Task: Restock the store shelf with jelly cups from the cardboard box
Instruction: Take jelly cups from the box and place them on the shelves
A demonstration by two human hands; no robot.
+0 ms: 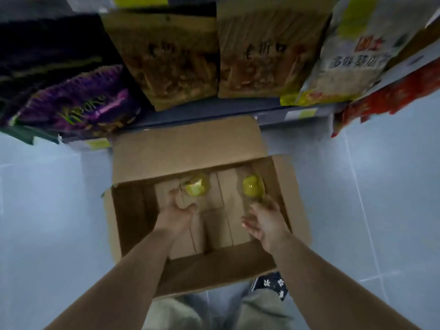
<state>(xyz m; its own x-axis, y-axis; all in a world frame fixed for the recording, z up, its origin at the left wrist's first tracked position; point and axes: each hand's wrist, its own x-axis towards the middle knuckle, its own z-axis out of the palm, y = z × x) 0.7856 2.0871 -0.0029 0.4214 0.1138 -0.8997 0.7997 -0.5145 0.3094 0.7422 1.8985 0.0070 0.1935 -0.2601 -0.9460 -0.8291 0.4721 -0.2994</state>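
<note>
Two yellow jelly cups show in the head view, both low inside the open cardboard box [214, 270], which stands on the floor [47, 210] just in front of the store shelf [214, 113]. The rest of the box bottom that shows is bare cardboard.

The left hand [179, 206] has its grip clenched, with the left cup [196, 186] caught at its fingertips. It looks like a pinch at the cup's edge rather than a hold round the body. The right hand [264, 217] reaches the right cup [252, 188] with its fingers, but the thumb stands out to the side. Through the blur I cannot tell whether that grip is closed on the cup or only touching it.

The likeliest slip is the left cup. An edge pinch on smooth plastic may let it swing or drop back once it is lifted. If the right cup is only touched, it could tip or roll away.

The box's far flap [190, 144] stands between the cups and the shelf and could catch a rising hand. The shelf front is crowded with a purple bag [78, 103], brown bags [171, 63] and a white bag [352, 51]. No free slot shows, so pushing cups in may topple a leaning bag.
</note>
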